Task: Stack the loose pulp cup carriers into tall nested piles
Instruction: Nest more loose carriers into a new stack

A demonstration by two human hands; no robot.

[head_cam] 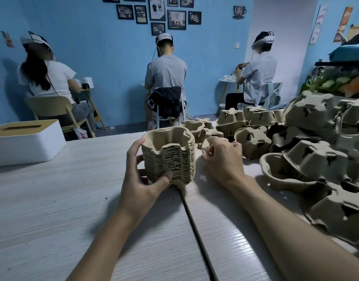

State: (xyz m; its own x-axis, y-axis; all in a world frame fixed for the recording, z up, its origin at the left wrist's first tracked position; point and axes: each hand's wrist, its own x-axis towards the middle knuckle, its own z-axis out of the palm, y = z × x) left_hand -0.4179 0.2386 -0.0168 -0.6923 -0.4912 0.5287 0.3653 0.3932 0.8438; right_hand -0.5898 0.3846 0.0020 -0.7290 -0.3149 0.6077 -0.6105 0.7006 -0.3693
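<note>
our left hand [146, 175] grips the pile [168, 157], upright at 12 o'clock. our right hand [221, 157] curls round a loose carrier [204, 143] just beside the pile's 3 o'clock side; the heap [316, 159] lies at 2 o'clock, nearer that hand.

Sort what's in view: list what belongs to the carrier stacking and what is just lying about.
Job: nested pile, gripped by the left hand; loose carrier gripped by the right hand; heap of loose carriers at right.
Lying about: tissue box on the table; framed pictures on the wall; three seated people behind.
</note>
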